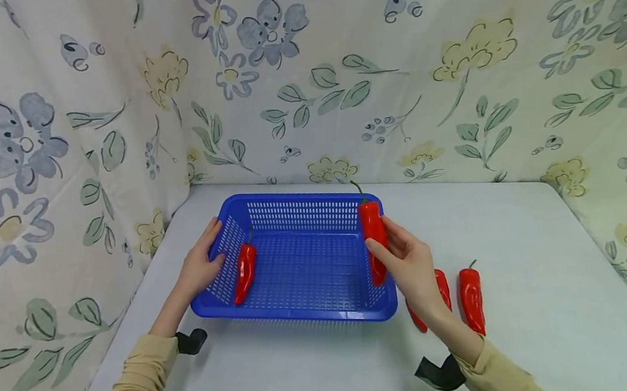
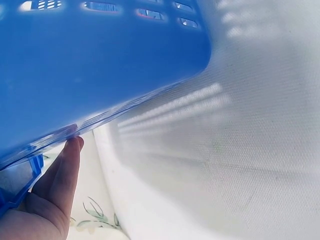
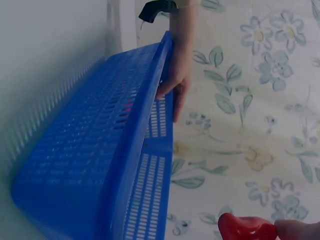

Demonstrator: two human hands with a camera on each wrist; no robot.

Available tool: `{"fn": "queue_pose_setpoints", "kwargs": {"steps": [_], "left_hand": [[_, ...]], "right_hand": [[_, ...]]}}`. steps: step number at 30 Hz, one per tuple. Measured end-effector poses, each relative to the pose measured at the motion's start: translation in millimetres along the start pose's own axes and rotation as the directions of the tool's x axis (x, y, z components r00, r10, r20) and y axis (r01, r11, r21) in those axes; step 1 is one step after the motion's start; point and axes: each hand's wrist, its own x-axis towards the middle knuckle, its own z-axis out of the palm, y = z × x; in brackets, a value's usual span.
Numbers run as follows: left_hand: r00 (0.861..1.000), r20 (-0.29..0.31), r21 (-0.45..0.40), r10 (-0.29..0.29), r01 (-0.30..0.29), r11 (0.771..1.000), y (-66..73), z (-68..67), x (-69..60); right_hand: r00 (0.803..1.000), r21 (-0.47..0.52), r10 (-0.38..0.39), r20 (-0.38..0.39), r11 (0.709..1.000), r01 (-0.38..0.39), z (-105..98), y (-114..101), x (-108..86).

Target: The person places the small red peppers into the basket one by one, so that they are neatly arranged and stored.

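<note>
floral cloth (image 1: 460,53): hangs past the table's far edge and along its left side.
table (image 1: 312,378): white, its far left and far right corners both visible.
blue basket (image 1: 310,261): near the table's far left corner, close to the far edge.
left hand (image 1: 203,260): grip closed on the basket's left rim, thumb inside, fingers along the outer wall.
right hand (image 1: 413,265): grip narrowed to a pinch on a pepper, thumb on the near side.
held pepper (image 1: 374,230): red, over the basket's right end, stem toward the table's far edge.
basket pepper (image 1: 245,272): red, inside, by the left wall.
table pepper (image 1: 471,300): red, right of the basket; more red shows behind the right wrist, one pepper or two, cannot tell.
black strips (image 1: 192,342): one at each wrist.
</note>
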Motion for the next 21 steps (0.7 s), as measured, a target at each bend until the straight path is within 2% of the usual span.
{"fn": "queue_pose_setpoints", "kwargs": {"steps": [11, 21], "left_hand": [[1.000, 0.000, -0.007, -0.005, 0.005, 1.000, 2.1, -0.5, -1.6], [1.000, -0.003, 0.002, 0.010, -0.010, 1.000, -2.1, 1.1, 0.9]], "right_hand": [[1.000, 0.092, -0.022, 0.016, 0.996, 0.020, 31.8, -8.2, 5.1], [0.999, 0.143, -0.029, 0.021, 0.989, 0.026, 66.7, -16.6, 10.2]]}}
